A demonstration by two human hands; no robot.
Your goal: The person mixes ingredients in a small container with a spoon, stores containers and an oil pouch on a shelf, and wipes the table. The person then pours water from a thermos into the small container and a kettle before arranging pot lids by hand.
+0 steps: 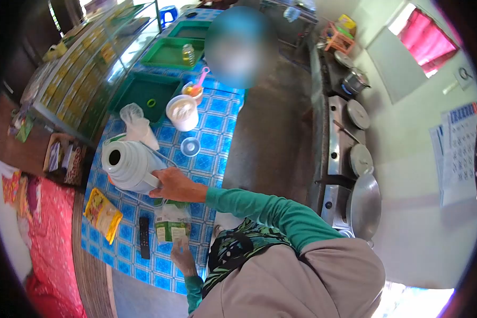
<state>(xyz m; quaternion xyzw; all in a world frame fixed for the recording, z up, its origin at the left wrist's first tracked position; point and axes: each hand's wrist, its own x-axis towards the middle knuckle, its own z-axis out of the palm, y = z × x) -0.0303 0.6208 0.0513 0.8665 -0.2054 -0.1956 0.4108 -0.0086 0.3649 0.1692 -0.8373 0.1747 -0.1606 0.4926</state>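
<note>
My right hand is closed around the side handle of a pale grey thermos flask. The flask stands on the blue checked tablecloth with its dark round mouth uncovered. My left hand pinches the near end of a green and clear plastic packet, just below the flask's handle. Left of the packet lie a black remote control and a yellow packet. Beyond the flask are a clear plastic bag with pale contents, a white tub and a small clear lid.
Green trays line the far table, one with a glass jar. A pink-handled scoop rests in a small tub. A blurred person is at the far side. Stoves with pots and a large wok run along the right.
</note>
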